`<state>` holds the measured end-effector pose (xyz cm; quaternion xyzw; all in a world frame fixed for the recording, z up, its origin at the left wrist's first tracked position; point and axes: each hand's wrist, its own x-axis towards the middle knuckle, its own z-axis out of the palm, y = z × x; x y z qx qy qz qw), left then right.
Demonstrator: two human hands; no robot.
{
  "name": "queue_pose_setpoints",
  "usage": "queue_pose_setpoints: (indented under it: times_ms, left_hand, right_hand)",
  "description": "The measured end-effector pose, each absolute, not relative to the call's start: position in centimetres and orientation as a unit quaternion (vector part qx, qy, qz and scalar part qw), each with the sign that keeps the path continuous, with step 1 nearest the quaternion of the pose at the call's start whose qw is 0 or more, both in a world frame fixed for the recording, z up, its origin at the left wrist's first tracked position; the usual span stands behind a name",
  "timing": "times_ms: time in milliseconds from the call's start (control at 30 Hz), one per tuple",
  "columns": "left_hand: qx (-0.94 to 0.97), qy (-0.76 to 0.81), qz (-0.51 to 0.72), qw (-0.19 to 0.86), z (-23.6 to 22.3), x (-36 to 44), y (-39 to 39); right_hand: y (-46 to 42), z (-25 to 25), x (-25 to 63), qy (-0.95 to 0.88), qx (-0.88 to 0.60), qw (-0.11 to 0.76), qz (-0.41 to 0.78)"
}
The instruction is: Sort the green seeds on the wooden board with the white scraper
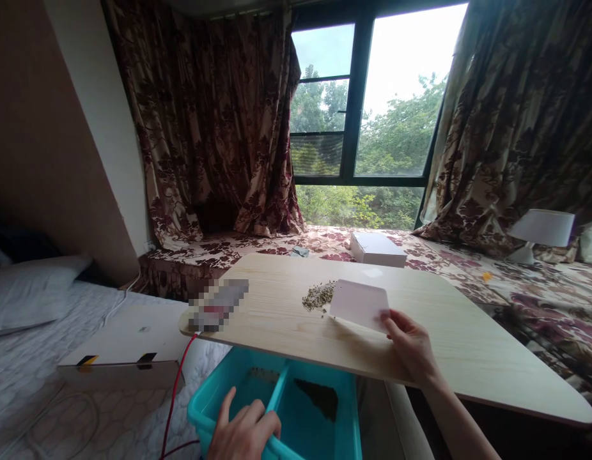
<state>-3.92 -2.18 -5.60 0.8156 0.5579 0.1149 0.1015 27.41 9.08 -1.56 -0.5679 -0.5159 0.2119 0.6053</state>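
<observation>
My right hand [411,342] pinches a thin white rectangular card [359,303] at its near right corner. The card is tilted over the wooden tabletop [277,319], its left edge beside a scattered heap of small greenish-brown grains [318,297]. My left hand [245,428] is on a two-part turquoise bin [207,412] below the table's near edge, its fingers bent over near the divider, one stretched into the left compartment. In the right compartment lies a dark mass of grains [319,397]; a few specks show in the left one.
A pixelated object [222,305] with a red cable [177,383] lies at the table's left end. Behind the table is a white box [378,249]; a lamp [543,230] stands at right. Another white box [128,345] rests on the bed at left.
</observation>
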Motion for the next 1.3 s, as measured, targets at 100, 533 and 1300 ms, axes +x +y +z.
queue_pose_setpoints:
  times_ms: [100,533,1300]
  left_hand:
    - [0.815,0.559,0.106,0.112,-5.1,-3.9,-2.3]
    - [0.802,0.575,0.133,0.096,-3.5,-2.8,-3.1]
    - [0.801,0.575,0.139,0.092,-3.4,-2.8,-3.4]
  right_hand:
    - [9.5,-1.8,27.2,-0.523,-0.551,0.609,0.229]
    - [9.9,-1.8,26.8,-0.54,-0.542,0.602,0.229]
    - [9.7,-1.7,26.6,-0.546,-0.537,0.591,0.254]
